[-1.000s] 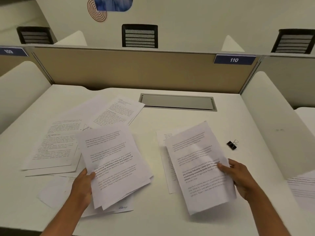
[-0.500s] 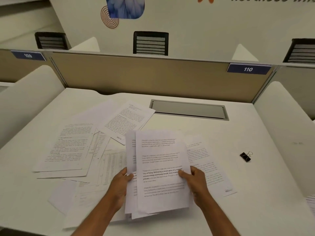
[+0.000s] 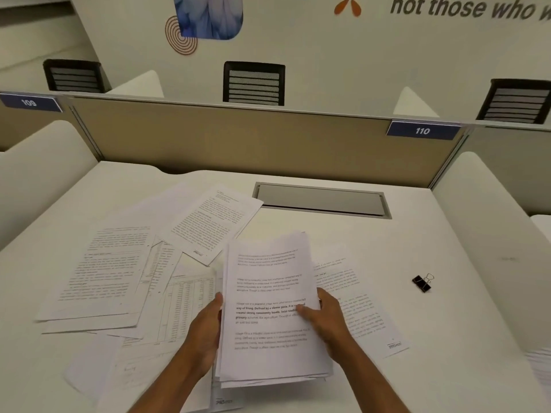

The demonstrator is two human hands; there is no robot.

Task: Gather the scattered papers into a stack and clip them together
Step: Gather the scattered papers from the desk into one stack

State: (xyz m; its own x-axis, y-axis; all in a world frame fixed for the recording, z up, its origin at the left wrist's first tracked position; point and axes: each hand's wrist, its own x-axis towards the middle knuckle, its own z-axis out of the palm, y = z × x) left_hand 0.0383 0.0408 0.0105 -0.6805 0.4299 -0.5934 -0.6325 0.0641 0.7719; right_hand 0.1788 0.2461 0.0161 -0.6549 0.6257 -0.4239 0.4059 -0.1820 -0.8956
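A stack of printed white papers (image 3: 268, 287) is held between both hands above the middle of the white desk (image 3: 387, 248). My left hand (image 3: 205, 329) grips its left edge and my right hand (image 3: 325, 317) grips its right edge, thumb on the top page. Several loose sheets (image 3: 107, 272) lie spread over the left half of the desk, one angled sheet (image 3: 211, 219) further back. Another single sheet (image 3: 360, 305) lies flat to the right of the stack, partly under my right hand. A black binder clip (image 3: 422, 283) rests on the desk to the right.
A grey cable hatch (image 3: 322, 199) is set into the desk at the back. A tan divider panel (image 3: 238, 138) closes the far side, with white curved side screens (image 3: 489, 222) left and right. More paper edges (image 3: 539, 365) show at the far right.
The two bundles held apart a second ago have been brought together into one stack between both hands. The stack now sits squarer, with its edges more even.
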